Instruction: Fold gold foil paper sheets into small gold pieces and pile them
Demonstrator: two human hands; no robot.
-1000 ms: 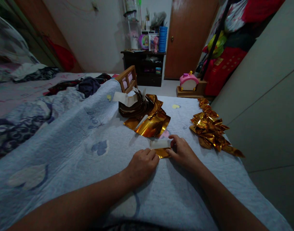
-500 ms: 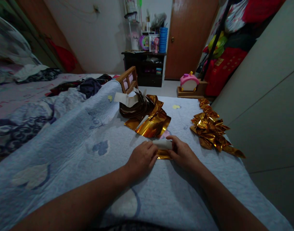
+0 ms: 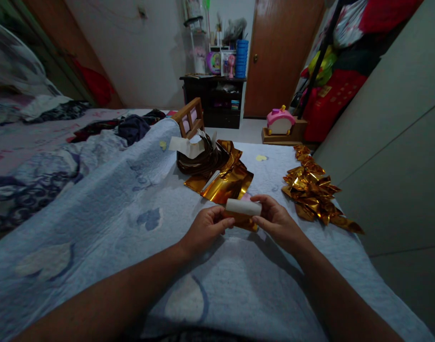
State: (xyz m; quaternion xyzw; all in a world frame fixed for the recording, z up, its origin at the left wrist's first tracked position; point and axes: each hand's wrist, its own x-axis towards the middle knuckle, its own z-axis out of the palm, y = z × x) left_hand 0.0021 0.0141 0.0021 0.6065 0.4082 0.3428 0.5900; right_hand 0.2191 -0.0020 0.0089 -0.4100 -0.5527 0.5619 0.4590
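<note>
A sheet of gold foil paper, partly rolled so its pale back shows along the top, is held between my two hands. My left hand pinches its left end, thumb in front. At the right end my right hand grips it with thumb below and fingers behind the pale roll. Just beyond lies a stack of gold foil sheets, beside a curled bundle of brown-edged paper. Several folded gold foil pieces sit heaped to the right.
A pale blue quilt with heart patches covers the bed under my hands. Rumpled clothes lie to the left. Behind stand a dark cabinet, a pink toy and a wooden door. A pale cupboard borders the right side.
Both hands have lifted the foil paper slightly off the quilt and tilted it. My left thumb now lies along its front, and more of the pale roll shows.
</note>
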